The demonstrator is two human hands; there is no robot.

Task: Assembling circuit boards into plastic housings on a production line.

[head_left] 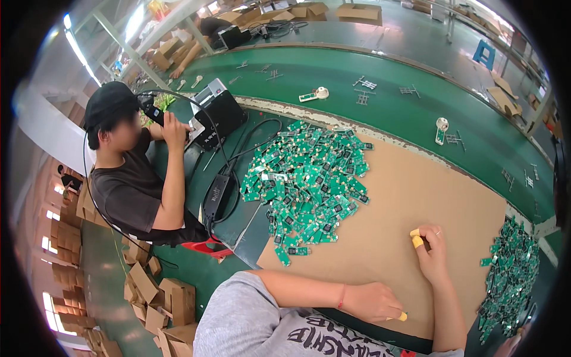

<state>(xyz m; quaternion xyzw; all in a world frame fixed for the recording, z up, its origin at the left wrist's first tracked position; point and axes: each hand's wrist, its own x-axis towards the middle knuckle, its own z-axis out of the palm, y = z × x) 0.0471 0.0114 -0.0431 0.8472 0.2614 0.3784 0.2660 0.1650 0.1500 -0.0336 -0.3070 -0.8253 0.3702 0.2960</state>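
My left hand point(376, 301) is low over the near edge of a brown cardboard sheet point(380, 238), its fingers curled in and a yellow finger cot at the tip. Anything inside it is hidden. Farther right, above the same sheet, my right hand point(432, 247) has its thumb and forefinger, both in yellow cots, brought close together. Whether they pinch something small does not show. A large heap of green circuit boards point(315, 178) covers the sheet's left part, and neither hand touches it. Beyond the sheet's right edge lies a second heap of green boards point(510, 276).
A green conveyor belt point(333, 71) runs behind the bench, carrying white plastic parts point(315, 94) and grey frames point(365, 83). At left, a co-worker point(134, 172) holds a black device beside a black box point(217, 116) with cables. Cardboard boxes point(178, 300) lie on the floor.
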